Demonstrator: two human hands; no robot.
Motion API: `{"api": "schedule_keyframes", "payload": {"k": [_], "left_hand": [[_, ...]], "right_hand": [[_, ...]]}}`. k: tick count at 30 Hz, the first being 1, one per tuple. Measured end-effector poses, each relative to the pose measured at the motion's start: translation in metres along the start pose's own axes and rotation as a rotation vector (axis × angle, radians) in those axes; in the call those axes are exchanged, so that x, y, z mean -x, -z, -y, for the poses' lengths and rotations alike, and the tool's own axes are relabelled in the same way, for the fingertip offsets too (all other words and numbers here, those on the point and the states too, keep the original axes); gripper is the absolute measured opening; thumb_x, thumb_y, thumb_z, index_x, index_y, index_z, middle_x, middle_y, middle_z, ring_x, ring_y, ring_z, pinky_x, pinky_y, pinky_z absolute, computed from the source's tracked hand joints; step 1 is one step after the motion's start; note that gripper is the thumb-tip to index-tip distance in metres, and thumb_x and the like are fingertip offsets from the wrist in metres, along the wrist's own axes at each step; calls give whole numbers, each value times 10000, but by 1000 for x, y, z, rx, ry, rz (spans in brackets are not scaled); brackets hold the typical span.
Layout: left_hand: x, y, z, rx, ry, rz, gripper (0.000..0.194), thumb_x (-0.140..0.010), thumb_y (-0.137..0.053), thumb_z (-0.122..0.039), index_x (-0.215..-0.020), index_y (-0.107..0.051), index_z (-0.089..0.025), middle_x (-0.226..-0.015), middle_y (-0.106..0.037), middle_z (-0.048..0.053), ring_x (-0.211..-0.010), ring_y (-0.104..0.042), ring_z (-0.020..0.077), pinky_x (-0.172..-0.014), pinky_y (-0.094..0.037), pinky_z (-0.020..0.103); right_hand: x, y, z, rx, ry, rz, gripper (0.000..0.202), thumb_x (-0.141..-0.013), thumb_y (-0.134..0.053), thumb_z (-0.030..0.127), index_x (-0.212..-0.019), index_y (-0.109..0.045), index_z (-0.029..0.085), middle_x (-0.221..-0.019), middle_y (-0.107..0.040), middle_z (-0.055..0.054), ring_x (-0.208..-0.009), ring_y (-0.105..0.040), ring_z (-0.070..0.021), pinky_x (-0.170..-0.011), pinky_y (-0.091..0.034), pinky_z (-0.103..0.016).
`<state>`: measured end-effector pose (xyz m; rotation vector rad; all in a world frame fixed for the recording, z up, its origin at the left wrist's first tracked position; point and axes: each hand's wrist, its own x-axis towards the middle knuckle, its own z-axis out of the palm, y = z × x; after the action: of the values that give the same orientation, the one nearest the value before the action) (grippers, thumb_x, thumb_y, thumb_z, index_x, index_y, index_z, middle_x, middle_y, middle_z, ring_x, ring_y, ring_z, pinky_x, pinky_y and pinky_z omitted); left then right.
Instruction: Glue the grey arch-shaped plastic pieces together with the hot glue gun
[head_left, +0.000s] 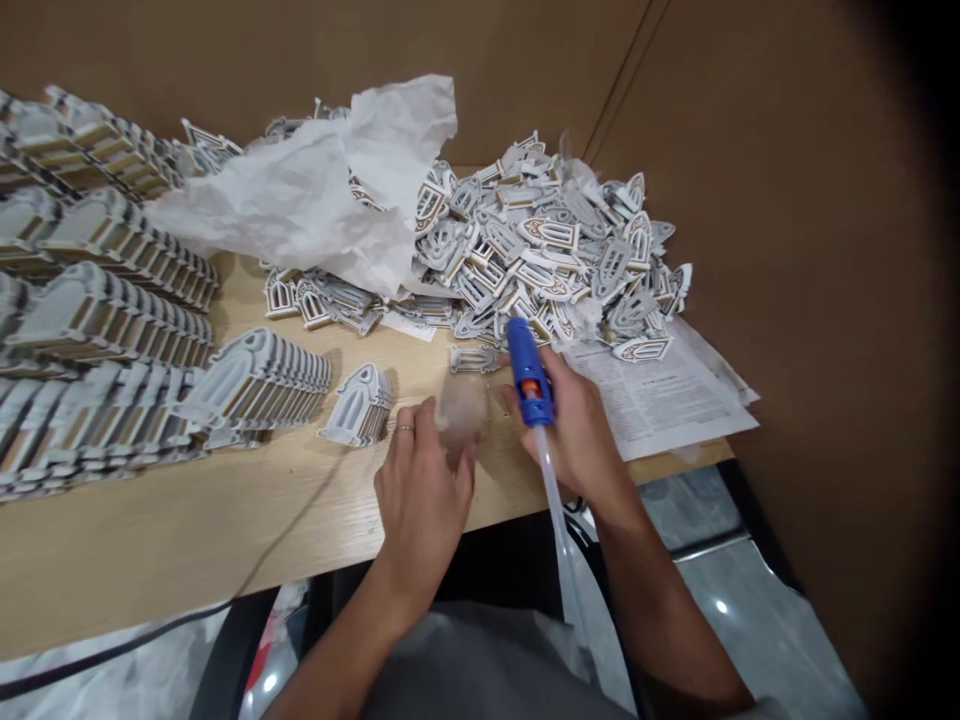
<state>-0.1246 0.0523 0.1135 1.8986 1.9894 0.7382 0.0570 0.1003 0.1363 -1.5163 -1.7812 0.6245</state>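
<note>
A blue glue gun (529, 370) is gripped in my right hand (574, 425), and a long translucent glue stick (553, 480) trails from its rear toward my body. My left hand (426, 480), with a ring on one finger, pinches a pale piece (461, 408) smeared by motion, so its exact shape is unclear. Just beyond it lies a single white-and-gold arched window-shaped piece (472, 359), near the glue gun's front. To the left of my left hand stands a short row of arched pieces (358, 405), set close together.
A large heap of loose arched pieces (555, 240) covers the table's back, partly under crumpled white paper (300, 190). Long rows of lined-up pieces (112, 320) fill the left side. A printed sheet (660, 400) lies at right. A cable (150, 635) runs below the table's front edge.
</note>
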Motion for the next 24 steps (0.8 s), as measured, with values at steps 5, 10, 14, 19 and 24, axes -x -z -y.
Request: {"api": "schedule_keyframes", "payload": {"k": [5, 10, 14, 19, 24], "left_hand": [[-18, -2, 1, 51, 40, -12, 226, -970, -738, -244, -1185, -696, -192, -1125, -714, 113, -999, -724, 315, -805, -554, 407], [-19, -1, 11, 147, -13, 8, 228, -904, -755, -165, -1102, -655, -218, -1047, -689, 66, -969, -697, 279, -816, -527, 396], [-18, 1, 16, 247, 3, 15, 193, -888, -747, -150, -1000, -610, -227, -892, -648, 9, -794, -653, 223, -752, -470, 363], [-16, -1, 20, 409, 79, 36, 95, -944, -662, -180, -995, -604, -235, -746, -618, -39, -638, -610, 173, -691, -460, 329], [-15, -1, 19, 399, 14, -37, 102, -987, -627, -224, -1069, -686, -203, -921, -700, 27, -681, -618, 157, -700, -496, 323]], "right_hand": [[-24, -11, 3, 144, 98, 121, 301, -791, -608, 87, -1027, -517, 252, -931, -705, -61, -820, -642, -274, -738, -445, -349], [-30, -22, 1, 216, 75, 140, 323, -785, -578, 49, -995, -466, 266, -1008, -699, -80, -872, -635, -288, -762, -439, -363], [-25, -20, -2, 185, 102, 139, 314, -774, -578, 48, -954, -453, 272, -986, -669, -73, -865, -618, -283, -776, -453, -371], [-13, -9, -4, 60, 99, 97, 231, -831, -608, 97, -959, -510, 262, -916, -670, -42, -805, -615, -258, -758, -469, -353], [2, -4, -10, 32, 56, -10, 111, -922, -636, 168, -949, -571, 253, -947, -684, -38, -847, -655, -248, -780, -490, -345]]}}
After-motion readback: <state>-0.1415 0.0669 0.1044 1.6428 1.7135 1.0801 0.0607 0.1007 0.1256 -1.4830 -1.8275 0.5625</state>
